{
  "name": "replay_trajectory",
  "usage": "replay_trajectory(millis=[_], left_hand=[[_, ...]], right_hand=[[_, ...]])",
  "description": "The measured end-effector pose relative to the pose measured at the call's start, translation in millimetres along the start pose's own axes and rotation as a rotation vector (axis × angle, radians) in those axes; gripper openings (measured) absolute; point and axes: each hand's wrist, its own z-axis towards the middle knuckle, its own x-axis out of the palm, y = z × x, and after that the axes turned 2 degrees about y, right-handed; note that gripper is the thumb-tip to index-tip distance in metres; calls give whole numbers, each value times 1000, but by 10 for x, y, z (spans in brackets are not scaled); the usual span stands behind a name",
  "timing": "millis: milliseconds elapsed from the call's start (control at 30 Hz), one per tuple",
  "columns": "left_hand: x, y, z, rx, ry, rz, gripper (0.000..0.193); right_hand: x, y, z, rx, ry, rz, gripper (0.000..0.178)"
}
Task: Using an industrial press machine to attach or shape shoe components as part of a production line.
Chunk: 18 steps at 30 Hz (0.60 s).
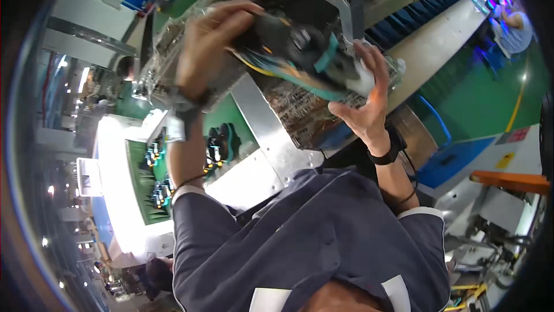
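Both hands hold one item: a black sports shoe with a teal strap, teal-and-yellow sole edge and white toe end [306,58], raised in front of the person, above the metal work surface [271,133].

Left hand [210,41]: positioned at the dark heel end of the shoe. The fingers [231,9] are curled closed over the top of that end, with the back of the hand facing the camera. A dark band sits on the wrist below it.

Right hand [369,90]: positioned at the white toe end. The fingers [372,58] are partly closed around the toe from the side and from below, and the palm supports the sole. A black wristwatch [385,153] is worn on this wrist.

Shoe orientation: it lies roughly level, heel toward the person's left, toe toward the right, sole edge facing down and toward the person. It does not touch the surface.

Surroundings: a sheet of crinkled clear plastic wrap [153,61] lies behind and beside the left hand. Below the left forearm, a green tray [153,202] carries several more dark shoes with teal accents [219,142]. A long pale conveyor line [438,32] runs toward the upper right, where another person [513,29] is seated well apart. The floor on the right is green [479,101].
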Motion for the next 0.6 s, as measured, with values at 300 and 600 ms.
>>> replay_trajectory(millis=[300,600], left_hand=[[944,1530,-475,209,-97,207,46],[999,1718,-533,311,-119,125,45]], right_hand=[[188,511,-666,407,314,-237,78],[639,908,157,529,564,-853,67]])
